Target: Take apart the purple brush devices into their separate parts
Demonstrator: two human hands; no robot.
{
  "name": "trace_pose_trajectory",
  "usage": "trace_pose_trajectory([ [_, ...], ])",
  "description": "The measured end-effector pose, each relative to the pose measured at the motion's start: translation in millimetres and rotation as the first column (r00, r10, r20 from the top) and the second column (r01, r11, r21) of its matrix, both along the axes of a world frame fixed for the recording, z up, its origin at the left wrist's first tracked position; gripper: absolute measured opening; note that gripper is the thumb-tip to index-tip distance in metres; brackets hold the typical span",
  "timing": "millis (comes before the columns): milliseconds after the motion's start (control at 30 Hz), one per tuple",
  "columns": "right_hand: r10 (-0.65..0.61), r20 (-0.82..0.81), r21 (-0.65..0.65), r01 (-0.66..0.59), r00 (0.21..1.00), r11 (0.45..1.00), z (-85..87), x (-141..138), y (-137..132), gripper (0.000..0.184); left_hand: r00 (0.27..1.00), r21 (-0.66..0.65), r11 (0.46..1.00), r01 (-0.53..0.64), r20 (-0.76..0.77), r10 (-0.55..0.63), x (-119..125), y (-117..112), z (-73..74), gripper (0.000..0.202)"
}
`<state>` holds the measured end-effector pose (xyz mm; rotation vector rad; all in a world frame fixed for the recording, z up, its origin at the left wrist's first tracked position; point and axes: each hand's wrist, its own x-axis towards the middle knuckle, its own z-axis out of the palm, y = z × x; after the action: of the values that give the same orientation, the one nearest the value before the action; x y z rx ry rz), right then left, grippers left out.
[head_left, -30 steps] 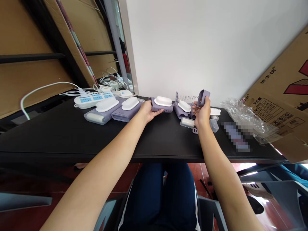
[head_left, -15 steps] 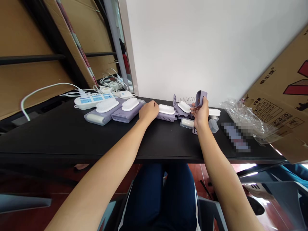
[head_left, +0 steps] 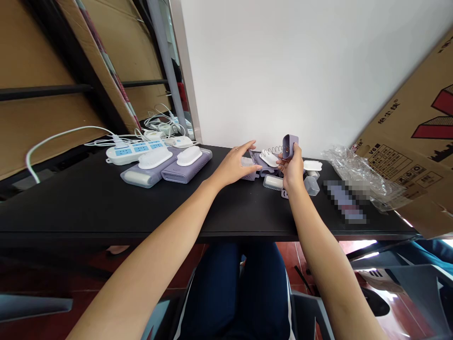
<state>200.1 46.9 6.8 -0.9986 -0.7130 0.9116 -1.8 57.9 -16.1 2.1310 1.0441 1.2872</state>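
My right hand (head_left: 293, 171) holds up a hollow purple casing (head_left: 290, 146), its opening facing left. A thin coiled spring (head_left: 275, 150) stretches just left of the casing, above a purple part with a white bristle brush head (head_left: 269, 158). My left hand (head_left: 233, 165) is open, thumb and fingers spread over a perforated purple case (head_left: 249, 176) that they partly cover; whether they touch it I cannot tell. Below my right hand lie a clear tray with a white roller (head_left: 273, 182) and a small purple piece (head_left: 284, 194). Another white brush head (head_left: 313, 165) sits to the right.
Two purple cases with white brush tops, one (head_left: 146, 169) beside the other (head_left: 186, 164), lie at left. Behind them are a power strip (head_left: 136, 151) and tangled white cables. At right are a clear cup (head_left: 312, 186), a pixelated object (head_left: 345, 200), plastic wrap (head_left: 364, 174) and a carton (head_left: 406, 156).
My left hand has moved right from beside the perforated case to over it, and its fingers have spread. My right hand still holds the casing, turned slightly. The spring looks more bunched.
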Motion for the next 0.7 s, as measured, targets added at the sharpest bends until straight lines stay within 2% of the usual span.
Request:
trace_pose_trajectory([
  [67, 0.008, 0.014, 0.017, -0.009, 1.0, 1.0, -0.7, 0, 0, 0.043, 0.988, -0.076, 0.997, 0.022, 0.156, -0.01, 1, 0, 2.2, 0.081],
  [167, 0.061, 0.046, 0.06, -0.064, 0.997, 0.996, -0.7, 0, -2, 0.044, 0.92, -0.166, 0.983, 0.08, 0.392, -0.009, 0, 1, 6.8, 0.069],
  [267, 0.142, 0.106, 0.13, -0.155, 0.984, 0.979, 2.1, -1, -6, 0.04, 0.858, -0.236, 0.962, 0.135, 0.514, 0.005, -2, 3, 11.3, 0.057],
  [400, 0.218, 0.162, 0.214, -0.25, 0.962, 0.944, 9.5, -2, -14, 0.04, 0.8, -0.342, 0.913, 0.223, 0.6, 0.03, -6, 3, 17.0, 0.066],
  [533, 0.257, 0.193, 0.264, -0.302, 0.947, 0.916, 16.1, -2, -21, 0.044, 0.773, -0.438, 0.858, 0.27, 0.63, 0.078, -9, 5, 20.7, 0.076],
  [600, 0.237, 0.162, 0.272, -0.274, 0.958, 0.923, 16.4, 0, -19, 0.042, 0.765, -0.425, 0.871, 0.246, 0.637, 0.095, -10, 7, 20.1, 0.074],
  [700, 0.096, 0.049, 0.268, -0.106, 0.994, 0.958, 12.6, 8, -10, 0.04, 0.812, -0.301, 0.948, 0.106, 0.577, 0.092, -8, 7, 14.9, 0.058],
])
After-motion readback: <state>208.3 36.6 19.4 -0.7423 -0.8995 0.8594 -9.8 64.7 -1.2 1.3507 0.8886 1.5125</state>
